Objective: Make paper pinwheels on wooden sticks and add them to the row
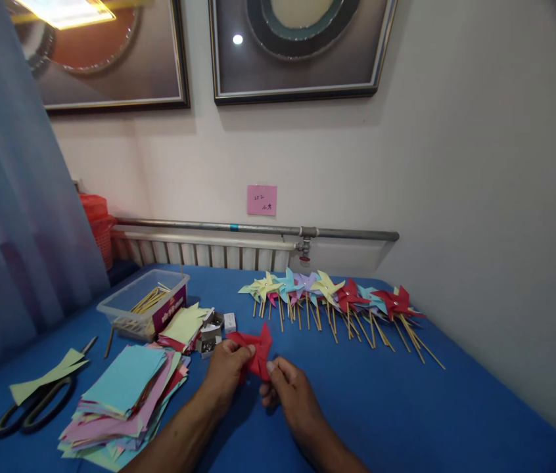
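A red paper pinwheel head (253, 348) is held just above the blue table (406, 407), near its front middle. My left hand (226, 373) pinches its left side. My right hand (288, 391) pinches its lower right flap with thumb and fingers. Both forearms reach in from the bottom edge. No stick shows on this red piece.
A row of finished colored pinwheels on sticks (337, 299) lies behind. Stacked colored paper squares (125, 394), black scissors (31, 407), a clear plastic box of sticks (144, 302) and small pin boxes (213, 332) sit to the left. A curtain (6, 217) hangs at left.
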A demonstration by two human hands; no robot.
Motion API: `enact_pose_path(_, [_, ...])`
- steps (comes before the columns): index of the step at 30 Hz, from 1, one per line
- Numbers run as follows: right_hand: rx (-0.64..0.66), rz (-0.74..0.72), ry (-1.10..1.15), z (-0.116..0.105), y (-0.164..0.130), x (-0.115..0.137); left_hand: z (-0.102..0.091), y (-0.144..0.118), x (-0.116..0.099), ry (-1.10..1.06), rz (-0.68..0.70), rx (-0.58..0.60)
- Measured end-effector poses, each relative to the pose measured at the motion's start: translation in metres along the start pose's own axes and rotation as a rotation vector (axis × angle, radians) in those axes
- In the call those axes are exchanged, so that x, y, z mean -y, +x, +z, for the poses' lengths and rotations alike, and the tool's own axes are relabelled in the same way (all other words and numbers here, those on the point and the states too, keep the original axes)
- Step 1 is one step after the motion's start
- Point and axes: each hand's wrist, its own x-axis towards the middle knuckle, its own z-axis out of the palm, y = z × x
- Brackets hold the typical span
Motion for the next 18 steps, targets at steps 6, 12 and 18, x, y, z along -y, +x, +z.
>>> enact_pose_path(6, [0.000,-0.005,-0.004,-0.0006,0.0000,0.0009,-0.0032,0.0010,-0.0016,0.010,0.009,-0.032])
enact_pose_path(12, [-0.003,0.007,0.013,-0.0004,0.0006,-0.0002,-0.0037,0.0030,-0.0003,0.017,0.019,-0.045])
enact_pose_path(18, [-0.021,0.018,0.014,-0.0004,0.0004,0.0040,-0.0033,0.0019,-0.0054,0.004,0.025,-0.064])
